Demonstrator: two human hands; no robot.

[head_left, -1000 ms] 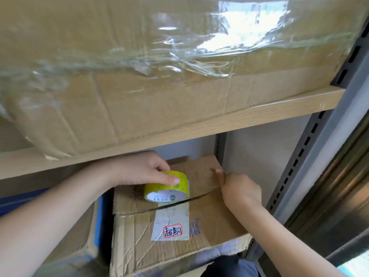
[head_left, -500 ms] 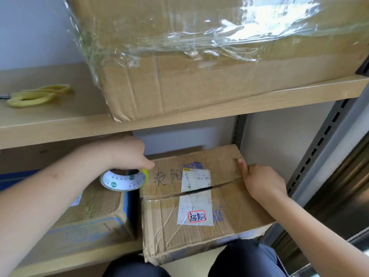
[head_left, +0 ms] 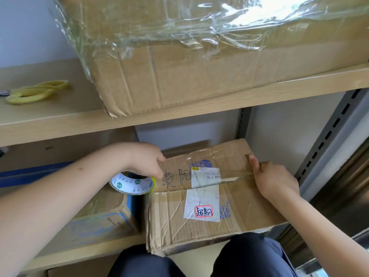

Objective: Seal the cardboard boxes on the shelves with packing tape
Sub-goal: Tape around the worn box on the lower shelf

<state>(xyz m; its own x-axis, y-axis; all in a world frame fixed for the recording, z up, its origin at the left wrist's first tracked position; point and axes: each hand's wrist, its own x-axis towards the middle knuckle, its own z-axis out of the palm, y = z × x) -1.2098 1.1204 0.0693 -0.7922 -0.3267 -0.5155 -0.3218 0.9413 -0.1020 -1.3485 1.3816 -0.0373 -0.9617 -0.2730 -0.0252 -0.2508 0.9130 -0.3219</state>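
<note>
Now the roll of packing tape is gripped in the left hand, fingers curled over its top, and it is held just off the left edge of the worn cardboard box on the lower shelf. A strip of clear tape is seen stretched from the roll across the box top, along the gap between the two flaps, over the torn white label. The far end of that strip is pressed down at the box's right edge by the right hand, thumb laid flat on the cardboard, the other fingers wrapped over the side. Handwritten characters are visible on the rear flap, and a red-bordered sticker on the label. To the left, a blue-printed box is placed beside it, touching or nearly so. Above, on the upper shelf, a large box wrapped in clear film is seen, and yellow-handled scissors are laid well to its left.
</note>
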